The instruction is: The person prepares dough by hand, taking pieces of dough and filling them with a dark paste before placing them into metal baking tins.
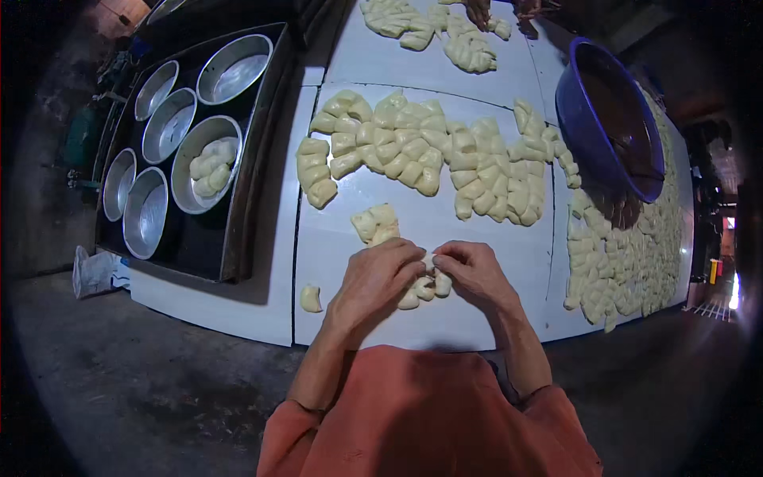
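Observation:
My left hand [383, 273] and my right hand [474, 270] meet over the white table near its front edge. Their fingers are closed in a pinch on a piece of pale dough [430, 262], partly hidden between the fingertips. Several small dough lumps [423, 292] lie just beneath and between the hands. Beyond my left hand sits a flattened block of cut dough pieces [373, 222]. A single dough piece [311, 299] rests alone to the left of my left forearm.
Rows of cut dough [409, 143] spread across the table's middle. At left, a dark tray [258, 127] holds several round metal pans, one pan [181, 171] with dough inside. A purple basin [566, 103] stands at right beside more dough [620, 262]. Another person's hands [478, 14] are at the far edge.

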{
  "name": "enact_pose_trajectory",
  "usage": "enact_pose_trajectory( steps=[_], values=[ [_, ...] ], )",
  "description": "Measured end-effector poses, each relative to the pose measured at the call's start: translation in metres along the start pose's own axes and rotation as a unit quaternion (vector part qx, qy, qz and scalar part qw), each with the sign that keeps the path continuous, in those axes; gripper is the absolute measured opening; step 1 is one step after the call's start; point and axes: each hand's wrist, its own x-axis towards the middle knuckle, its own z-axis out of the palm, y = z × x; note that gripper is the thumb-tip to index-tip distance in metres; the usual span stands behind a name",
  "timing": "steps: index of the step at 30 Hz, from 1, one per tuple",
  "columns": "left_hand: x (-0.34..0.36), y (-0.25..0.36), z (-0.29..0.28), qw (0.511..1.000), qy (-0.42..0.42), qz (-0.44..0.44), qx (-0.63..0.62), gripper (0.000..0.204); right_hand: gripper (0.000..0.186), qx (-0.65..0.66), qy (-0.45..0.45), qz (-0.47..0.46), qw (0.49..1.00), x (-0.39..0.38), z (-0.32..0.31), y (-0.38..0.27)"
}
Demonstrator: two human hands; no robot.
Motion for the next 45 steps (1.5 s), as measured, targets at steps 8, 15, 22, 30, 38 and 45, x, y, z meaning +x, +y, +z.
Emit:
enact_pose_trajectory(
  steps=[8, 15, 22, 30, 38, 45],
  values=[
    [0.004, 0.003, 0.006, 0.997, 0.01, -0.075, -0.026, 0.034, 0.027, -0.028, 0.007, -0.044, 0.999, -0.008, 0.006, -0.012],
    [-0.006, 0.001, 0.0, 0.958, -0.024, -0.121, -0.257, 0.04, 0.014, 0.098, 0.065, -0.205, 0.972, -0.025, 0.006, -0.01],
    [-0.008, 0.012, 0.006, 0.827, -0.062, -0.164, -0.534, 0.025, 0.018, 0.136, 0.129, -0.238, 0.953, -0.031, 0.008, -0.01],
    [-0.003, 0.012, 0.012, 0.843, -0.012, -0.192, -0.502, 0.02, 0.011, 0.111, 0.02, -0.221, 0.969, -0.028, -0.003, -0.015],
    [-0.004, 0.022, 0.021, 0.796, 0.055, -0.256, -0.546, 0.024, 0.012, 0.197, -0.03, -0.164, 0.966, -0.027, -0.004, -0.015],
    [-0.007, -0.008, 0.04, 0.875, 0.078, -0.2, -0.433, 0.035, 0.025, 0.135, -0.004, -0.186, 0.973, -0.027, 0.0, -0.018]
  ],
)
